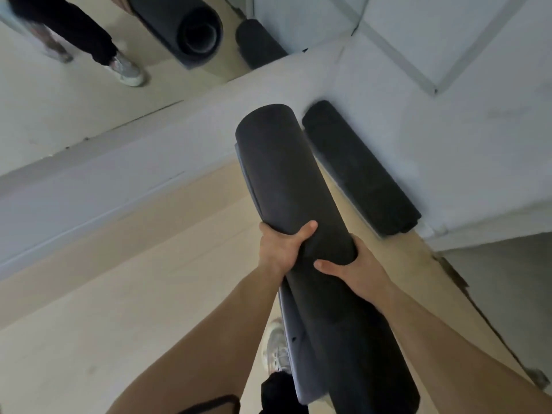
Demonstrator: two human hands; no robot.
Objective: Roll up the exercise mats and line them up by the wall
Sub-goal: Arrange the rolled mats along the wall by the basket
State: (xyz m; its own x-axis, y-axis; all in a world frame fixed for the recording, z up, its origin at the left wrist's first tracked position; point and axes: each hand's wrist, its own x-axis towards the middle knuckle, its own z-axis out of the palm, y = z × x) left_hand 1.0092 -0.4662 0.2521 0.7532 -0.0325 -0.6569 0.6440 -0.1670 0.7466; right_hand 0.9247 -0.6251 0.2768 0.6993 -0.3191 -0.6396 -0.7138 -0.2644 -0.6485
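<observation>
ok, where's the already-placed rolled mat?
Head view, right of centre: the placed mat lies on the floor along the white wall, just right of the held mat.

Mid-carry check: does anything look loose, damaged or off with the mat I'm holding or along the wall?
Yes. The held mat is loosely wound: its grey outer flap sticks out along the roll's left side, below the left hand. Also, the floor edge beside the mat by the wall looks ragged and chipped.
</observation>
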